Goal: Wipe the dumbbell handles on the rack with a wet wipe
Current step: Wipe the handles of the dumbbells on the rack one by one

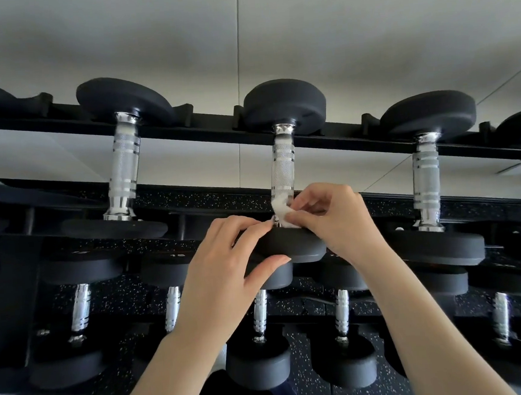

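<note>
Item: two bare forearms, rising from the lower edge toward the rack.

Left hand (224,262): fingers curled over the near black head (300,244) of the middle dumbbell, thumb pressed under that head's front edge, fingertips reaching the white wet wipe (280,209) and pinching its left end.

Right hand (332,219): fingers bent, thumb and forefinger pinched on the wipe's right end, just beside the left fingertips.

Wet wipe: a crumpled white strip, wrapped against the lower part of the knurled chrome handle (282,170), between the two sets of fingertips and running up the handle just above them. The stretch of handle above the fingers was bare.

Holder: black rack (204,130), upper tier, holding a row of dumbbells lying with handles pointing toward the camera. One handle (124,167) lay well to the left of the left fingers, another (426,178) well to the right of the right fingers, neither touched.

Lower tier, below the hands: smaller dumbbells (259,362) with chrome handles, seated in the rack's cradles.

Ground: black speckled floor (318,392) beneath the wrists. Backing: pale wall (364,33) above the fingers.
</note>
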Demonstrator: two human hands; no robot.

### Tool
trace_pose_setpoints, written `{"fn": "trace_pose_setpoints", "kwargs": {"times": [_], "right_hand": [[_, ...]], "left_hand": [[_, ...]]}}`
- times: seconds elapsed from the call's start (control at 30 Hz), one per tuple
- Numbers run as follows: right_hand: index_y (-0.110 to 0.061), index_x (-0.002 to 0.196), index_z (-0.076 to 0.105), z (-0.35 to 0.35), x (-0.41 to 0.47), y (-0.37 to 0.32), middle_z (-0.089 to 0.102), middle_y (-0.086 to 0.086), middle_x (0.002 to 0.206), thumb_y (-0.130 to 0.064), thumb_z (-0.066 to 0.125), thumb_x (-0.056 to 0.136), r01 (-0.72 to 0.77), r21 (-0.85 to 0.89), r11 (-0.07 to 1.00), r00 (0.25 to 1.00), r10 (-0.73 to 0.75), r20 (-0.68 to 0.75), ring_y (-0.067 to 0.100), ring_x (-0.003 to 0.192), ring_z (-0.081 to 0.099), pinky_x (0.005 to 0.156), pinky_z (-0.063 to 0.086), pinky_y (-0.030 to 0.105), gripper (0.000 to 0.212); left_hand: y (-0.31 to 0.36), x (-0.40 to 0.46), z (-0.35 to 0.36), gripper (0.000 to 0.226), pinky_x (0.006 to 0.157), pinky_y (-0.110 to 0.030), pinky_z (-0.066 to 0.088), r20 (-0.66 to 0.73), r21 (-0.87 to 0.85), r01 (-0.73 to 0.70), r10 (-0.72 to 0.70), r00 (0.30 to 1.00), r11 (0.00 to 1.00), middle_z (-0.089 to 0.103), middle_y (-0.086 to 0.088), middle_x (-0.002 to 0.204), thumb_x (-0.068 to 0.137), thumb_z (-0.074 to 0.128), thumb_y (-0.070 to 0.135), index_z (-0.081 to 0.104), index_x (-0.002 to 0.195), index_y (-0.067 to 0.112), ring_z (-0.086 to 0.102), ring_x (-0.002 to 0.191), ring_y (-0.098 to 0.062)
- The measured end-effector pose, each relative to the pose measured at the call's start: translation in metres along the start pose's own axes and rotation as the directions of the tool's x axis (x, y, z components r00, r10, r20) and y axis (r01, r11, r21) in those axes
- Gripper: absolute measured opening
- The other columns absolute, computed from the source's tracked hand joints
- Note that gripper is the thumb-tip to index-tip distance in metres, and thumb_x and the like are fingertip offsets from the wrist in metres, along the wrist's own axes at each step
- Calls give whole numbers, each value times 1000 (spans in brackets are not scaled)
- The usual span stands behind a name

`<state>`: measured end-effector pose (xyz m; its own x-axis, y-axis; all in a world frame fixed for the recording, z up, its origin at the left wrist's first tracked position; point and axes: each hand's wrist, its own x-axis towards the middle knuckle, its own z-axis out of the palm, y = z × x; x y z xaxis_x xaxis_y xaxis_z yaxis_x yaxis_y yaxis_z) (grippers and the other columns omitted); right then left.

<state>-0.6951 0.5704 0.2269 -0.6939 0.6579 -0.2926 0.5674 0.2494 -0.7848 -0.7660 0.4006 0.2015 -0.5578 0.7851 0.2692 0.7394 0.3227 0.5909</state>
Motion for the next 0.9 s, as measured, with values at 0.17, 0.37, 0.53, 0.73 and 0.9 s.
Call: {"fn": "trace_pose_setpoints", "kwargs": {"times": [0.17, 0.37, 0.53, 0.73, 0.9], "right_hand": [[-18, 71, 67, 5, -4, 6, 68, -1, 67, -16, 78, 74, -23, 91, 996, 988, 37, -149, 16, 67, 66, 68, 54, 26, 12], [-24, 71, 63, 15, 13, -1, 65, -8, 67, -19, 74, 78, -13, 181, 983, 927, 79, -366, 8, 65, 62, 64, 48, 18, 14], [-21, 76, 64, 19, 38, -14, 67, -9, 70, -19, 72, 80, 50, 235, 971, 895, 61, -442, 5, 67, 64, 68, 52, 20, 9], [-25, 72, 62, 20, 66, -23, 69, -7, 69, -22, 73, 79, 62, 376, 924, 885, 124, -449, 11, 68, 67, 73, 56, 32, 13], [-19, 82, 61, 20, 64, -16, 67, -4, 68, -25, 71, 80, 30, 501, 865, 927, 164, -338, 11, 64, 62, 67, 53, 28, 12]], "left_hand": [[0, 0, 1, 45, 75, -21, 46, -3, -7, 3, -3, 1000, 1000, 58, 6, 107, 87, 56, 48, 65, 117, 15, 53, 100, -14], [1, -1, 1, 43, 74, -25, 48, -8, -16, 8, -8, 1000, 1000, 57, 7, 108, 87, 57, 46, 63, 118, 17, 53, 101, -15], [0, -2, 2, 44, 73, -25, 49, -3, -20, 11, -11, 1000, 1000, 56, 7, 109, 87, 57, 47, 62, 120, 18, 53, 103, -15], [-1, -2, 2, 44, 72, -20, 47, 14, -13, 11, -11, 1000, 1000, 54, 9, 111, 88, 55, 50, 58, 121, 21, 51, 104, -12], [-2, -3, 3, 43, 73, -19, 48, 12, -22, 14, -13, 1000, 1000, 52, 10, 112, 88, 54, 50, 53, 123, 25, 50, 105, -11]]}}
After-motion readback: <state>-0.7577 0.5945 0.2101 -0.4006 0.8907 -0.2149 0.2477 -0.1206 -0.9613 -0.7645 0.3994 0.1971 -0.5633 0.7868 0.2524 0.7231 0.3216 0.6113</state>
